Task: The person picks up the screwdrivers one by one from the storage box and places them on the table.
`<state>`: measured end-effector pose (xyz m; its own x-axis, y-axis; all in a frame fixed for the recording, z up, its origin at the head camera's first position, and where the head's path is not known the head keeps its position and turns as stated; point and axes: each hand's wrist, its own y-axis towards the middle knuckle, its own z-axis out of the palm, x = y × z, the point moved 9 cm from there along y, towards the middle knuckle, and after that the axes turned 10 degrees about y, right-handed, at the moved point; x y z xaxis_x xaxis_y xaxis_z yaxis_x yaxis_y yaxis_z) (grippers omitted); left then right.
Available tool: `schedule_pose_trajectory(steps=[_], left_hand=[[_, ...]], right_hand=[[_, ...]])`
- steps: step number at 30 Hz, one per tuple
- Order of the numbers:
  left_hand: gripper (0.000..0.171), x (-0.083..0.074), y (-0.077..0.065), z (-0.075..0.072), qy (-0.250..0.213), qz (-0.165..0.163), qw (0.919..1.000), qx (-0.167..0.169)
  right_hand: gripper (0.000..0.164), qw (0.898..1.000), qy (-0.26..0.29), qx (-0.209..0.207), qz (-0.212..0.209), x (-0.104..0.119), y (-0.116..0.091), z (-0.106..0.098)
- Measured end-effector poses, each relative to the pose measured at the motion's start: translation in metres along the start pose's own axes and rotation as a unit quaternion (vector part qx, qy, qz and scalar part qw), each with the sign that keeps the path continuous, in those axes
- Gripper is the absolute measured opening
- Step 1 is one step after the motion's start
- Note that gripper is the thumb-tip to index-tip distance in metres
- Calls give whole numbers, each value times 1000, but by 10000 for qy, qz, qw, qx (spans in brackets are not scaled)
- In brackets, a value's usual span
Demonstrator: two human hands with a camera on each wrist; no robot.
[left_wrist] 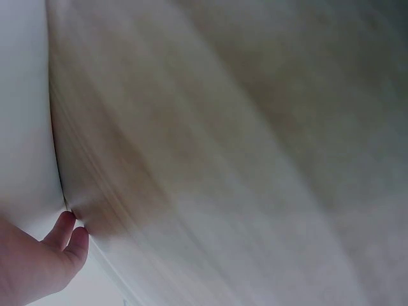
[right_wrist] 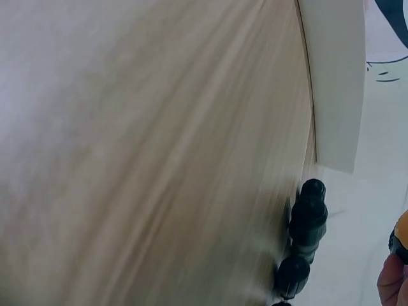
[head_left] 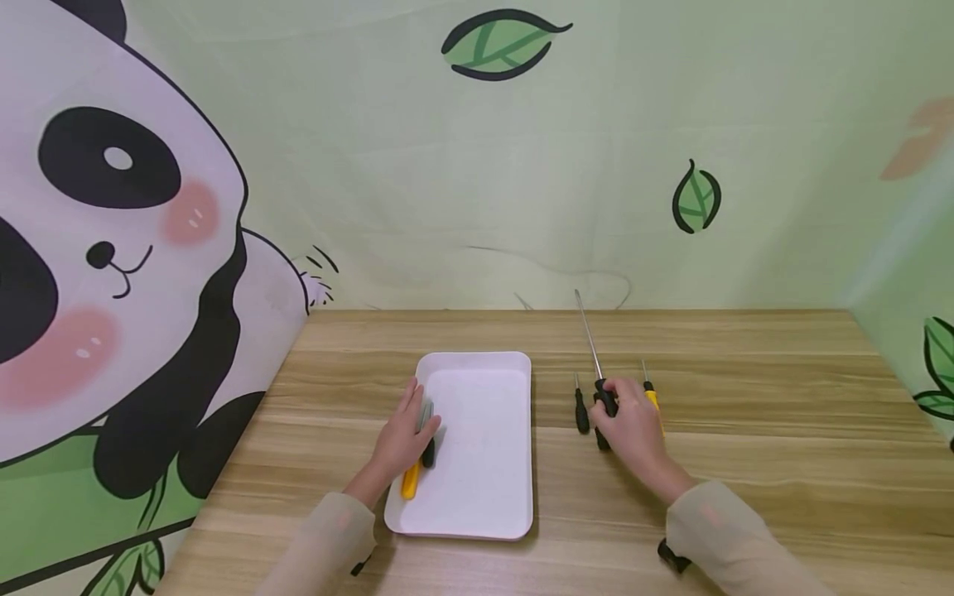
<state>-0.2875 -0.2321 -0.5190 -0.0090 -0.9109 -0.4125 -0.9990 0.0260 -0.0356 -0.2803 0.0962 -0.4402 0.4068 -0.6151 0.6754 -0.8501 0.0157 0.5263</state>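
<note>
My left hand [head_left: 400,437] rests on the left rim of a white tray [head_left: 477,530], fingers along the edge and thumb over the inside. Under it, partly hidden, lie a yellow-handled tool [head_left: 410,482] and a black-handled one [head_left: 428,454] in the tray. My right hand [head_left: 633,426] grips a long-shafted screwdriver [head_left: 587,329] by its black handle, tip pointing away; the right wrist view shows an orange-yellow handle end [right_wrist: 401,231] at the fingers. A small black screwdriver [head_left: 581,412] lies left of that hand, and another black handle [head_left: 602,441] shows just below the fingers.
Right of the right hand lies a yellow-and-black screwdriver [head_left: 650,391], partly covered by it. All stand on a wood-grain table [head_left: 745,397]. Behind it hangs a green cloth backdrop [head_left: 373,165] printed with a panda and leaves.
</note>
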Motion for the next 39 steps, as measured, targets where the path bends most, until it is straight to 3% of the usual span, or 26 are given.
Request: schedule_pose_trajectory(steps=[18, 39], left_hand=[[66, 2, 0, 1, -44, -47, 10000, 68], [67, 0, 0, 0, -47, 4, 10000, 0]], right_hand=[[20, 9999, -37, -97, -3, -16, 2, -20], [21, 9989, -314, -146, 314, -46, 2, -39]])
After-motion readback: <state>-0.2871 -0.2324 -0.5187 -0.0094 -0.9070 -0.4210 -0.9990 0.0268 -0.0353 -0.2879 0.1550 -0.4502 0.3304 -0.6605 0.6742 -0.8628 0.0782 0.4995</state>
